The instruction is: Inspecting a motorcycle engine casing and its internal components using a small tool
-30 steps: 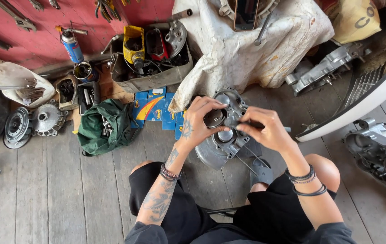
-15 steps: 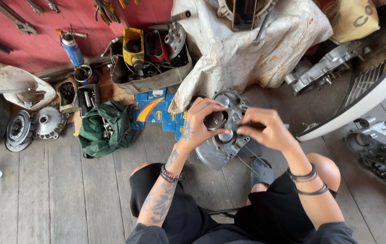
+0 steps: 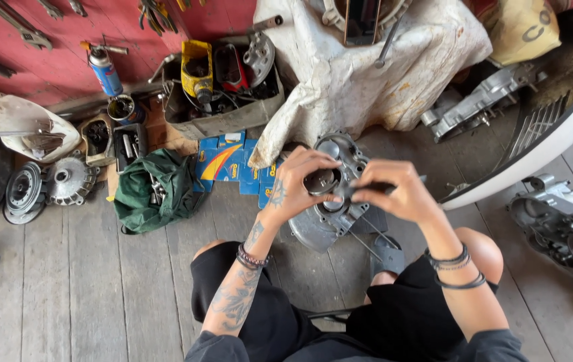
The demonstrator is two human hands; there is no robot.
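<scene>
A grey metal engine casing (image 3: 326, 218) stands tilted on the wooden floor in front of my knees. My left hand (image 3: 298, 184) holds a small round dark part (image 3: 321, 181) just above the casing. My right hand (image 3: 397, 194) grips a thin dark tool (image 3: 367, 189) whose tip points left and meets the round part. Both wrists wear dark bracelets, and the left forearm is tattooed.
A green cloth bag (image 3: 152, 191) and blue cardboard boxes (image 3: 233, 164) lie to the left. A box of parts (image 3: 222, 87), a spray can (image 3: 105, 70) and round metal parts (image 3: 45, 188) line the red wall. Another casing (image 3: 558, 224) lies right; a stained cloth (image 3: 367, 74) hangs behind.
Both hands stay together over the casing with only slight shifts. The round part and the tool remain held.
</scene>
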